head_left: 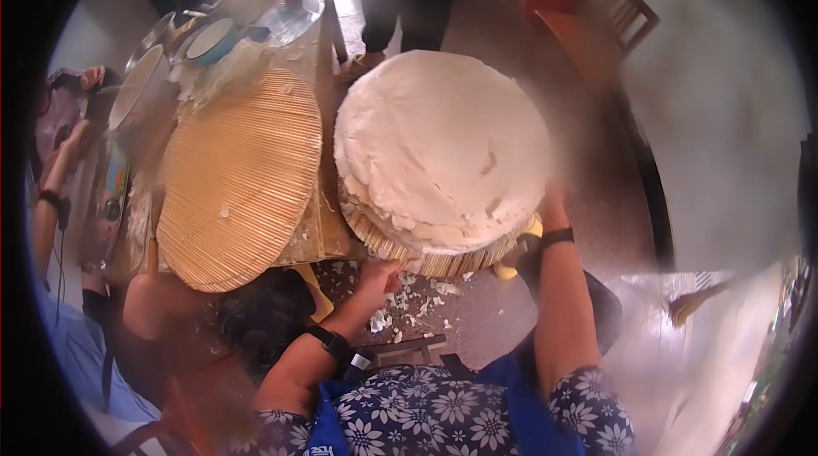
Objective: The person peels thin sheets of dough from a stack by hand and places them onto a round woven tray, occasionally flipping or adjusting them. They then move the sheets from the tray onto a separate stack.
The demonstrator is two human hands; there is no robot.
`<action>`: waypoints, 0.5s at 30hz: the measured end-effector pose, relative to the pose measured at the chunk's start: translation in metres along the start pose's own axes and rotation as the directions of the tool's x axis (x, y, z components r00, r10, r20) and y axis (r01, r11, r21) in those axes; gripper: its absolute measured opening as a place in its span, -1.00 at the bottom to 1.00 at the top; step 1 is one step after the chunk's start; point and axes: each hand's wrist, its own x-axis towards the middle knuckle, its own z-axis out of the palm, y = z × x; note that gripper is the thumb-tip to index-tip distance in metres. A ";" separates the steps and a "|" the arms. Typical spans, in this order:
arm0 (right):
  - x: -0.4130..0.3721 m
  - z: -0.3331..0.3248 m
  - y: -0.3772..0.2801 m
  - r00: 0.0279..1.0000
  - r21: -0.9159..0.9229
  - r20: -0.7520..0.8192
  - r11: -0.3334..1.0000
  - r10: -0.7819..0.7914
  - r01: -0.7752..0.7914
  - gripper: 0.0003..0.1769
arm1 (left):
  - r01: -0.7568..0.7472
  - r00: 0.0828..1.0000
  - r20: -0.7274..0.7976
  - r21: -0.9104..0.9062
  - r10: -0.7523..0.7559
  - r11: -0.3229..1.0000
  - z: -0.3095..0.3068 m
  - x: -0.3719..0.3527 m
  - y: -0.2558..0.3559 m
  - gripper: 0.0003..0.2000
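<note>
Nearest us is our flower-printed shirt [443,422]; straight ahead, between our hands, sits a thick, pale stack of thin sheets [434,149], nearly round, so we find no clear long axis. It rests on a slatted mat [426,264], just right of a second slatted mat [243,183] on the bench [328,243]. Our hands are apart: the left [379,275] seems closed on the near rim, toward the stack's lower left, while the right [555,200] is nearer, against its right side, fingers hidden, so we cannot tell whether they grip. The stack looks creamy white, wrinkled on top, ragged along its lower-left edge, with small tears toward the lower right.
</note>
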 end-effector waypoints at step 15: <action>0.028 -0.024 -0.062 0.982 0.571 0.025 0.804 0.188 -0.169 -0.68 | 0.088 0.986 0.143 -0.012 -0.085 0.996 0.040 -0.001 -0.002 -0.73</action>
